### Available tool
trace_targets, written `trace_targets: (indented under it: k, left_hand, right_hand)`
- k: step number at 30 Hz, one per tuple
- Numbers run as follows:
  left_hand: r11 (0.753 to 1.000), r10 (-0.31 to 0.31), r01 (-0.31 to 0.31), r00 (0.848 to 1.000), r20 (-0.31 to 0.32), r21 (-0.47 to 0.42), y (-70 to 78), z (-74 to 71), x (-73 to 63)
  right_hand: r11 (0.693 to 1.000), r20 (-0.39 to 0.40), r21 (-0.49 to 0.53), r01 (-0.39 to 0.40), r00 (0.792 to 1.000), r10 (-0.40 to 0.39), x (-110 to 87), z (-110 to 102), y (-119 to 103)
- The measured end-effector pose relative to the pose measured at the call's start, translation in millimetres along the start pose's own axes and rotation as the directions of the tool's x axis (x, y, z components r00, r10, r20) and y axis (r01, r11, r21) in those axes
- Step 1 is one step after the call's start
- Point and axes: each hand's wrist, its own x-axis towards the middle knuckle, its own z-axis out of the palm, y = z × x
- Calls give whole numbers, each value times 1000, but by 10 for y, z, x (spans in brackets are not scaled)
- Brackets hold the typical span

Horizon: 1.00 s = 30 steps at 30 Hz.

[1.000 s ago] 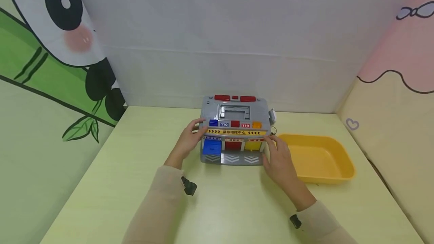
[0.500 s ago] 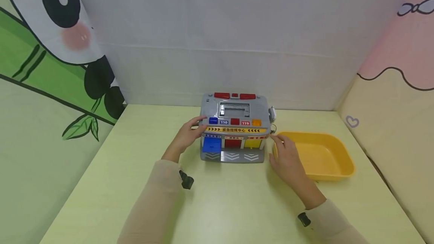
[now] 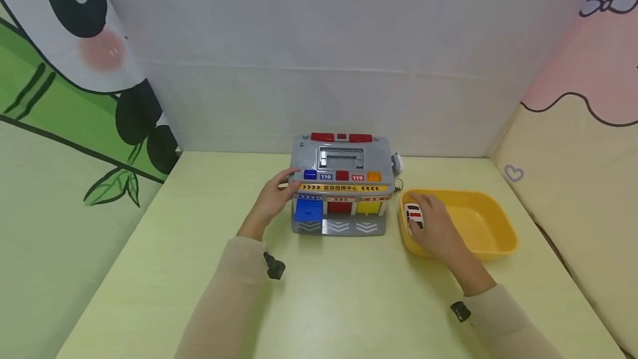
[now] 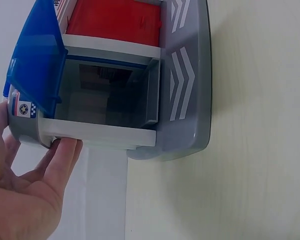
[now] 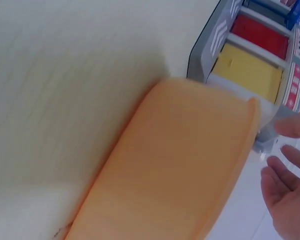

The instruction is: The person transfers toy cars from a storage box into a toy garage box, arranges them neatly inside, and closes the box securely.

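A grey toy rescue station [image 3: 339, 226] stands on the table, with its blue door [image 4: 37, 62] raised and its red door [image 4: 115, 22] and yellow door [image 5: 247, 72] down. My left hand [image 3: 269, 204] rests against the station's left side, fingers under the roof edge in the left wrist view. My right hand [image 3: 438, 229] is over the left end of a yellow tray [image 3: 505, 231]. A small white toy car with black and red markings [image 3: 413, 214] shows between its fingers and thumb. In the right wrist view the fingers [image 5: 292, 125] are spread above the tray's rim.
A white piece on a coiled cord [image 3: 397, 164] is at the station's right side. Behind the table [image 3: 319, 303] stands a pale wall covering [image 3: 319, 71]. Printed panels flank both sides.
My right hand has moved right, from the station's front right corner to over the tray, and the toy car has come into sight. My left hand stays at the station's left side.
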Motion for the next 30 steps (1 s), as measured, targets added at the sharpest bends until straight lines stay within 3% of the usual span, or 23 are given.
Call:
trace_targets:
  k: [4,12,17,24,27,30]
  left_hand:
    - [1000,-24,24,1000,-7,11,1,41,0]
    - [999,-33,33,999,-24,28,21,52,-10]
    - [999,-25,25,999,-32,28,35,39,-30]
    - [1000,-4,5,999,-38,25,25,50,-34]
    - [1000,-8,9,999,-41,23,12,52,-42]
    - [1000,-9,10,999,-50,20,5,56,-44]
  right_hand:
    - [999,122,-26,-20,992,23,16,-77,104]
    - [999,232,-43,13,973,-3,100,-121,290]
    - [999,339,-45,1,941,15,186,-116,413]
    - [995,438,-8,-101,894,94,246,-91,528]
    - [992,491,12,-125,865,103,272,-65,564]
    - [991,520,29,-128,849,94,310,-38,608]
